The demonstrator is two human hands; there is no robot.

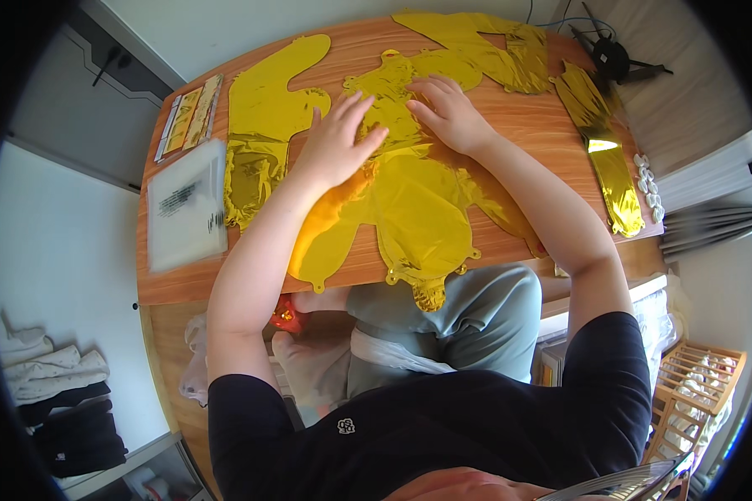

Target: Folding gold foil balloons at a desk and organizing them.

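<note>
Both hands, left hand (336, 142) and right hand (447, 113), press flat with fingers spread on a flat gold foil balloon (409, 200) on the wooden bench (526, 125).

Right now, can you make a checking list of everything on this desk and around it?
Surface: wooden table, mostly covered.
Job's things: flat gold foil balloon under both hands; its end hangs over the near edge.
Clutter: more gold foil balloons, a clear packet, a sticker strip, small white pieces.
Grippers: left hand and right hand pressed flat, fingers spread.
Cables: thin cables at the far edge.
Surroundings: folded clothes on the left, wooden rack on the right.
</note>
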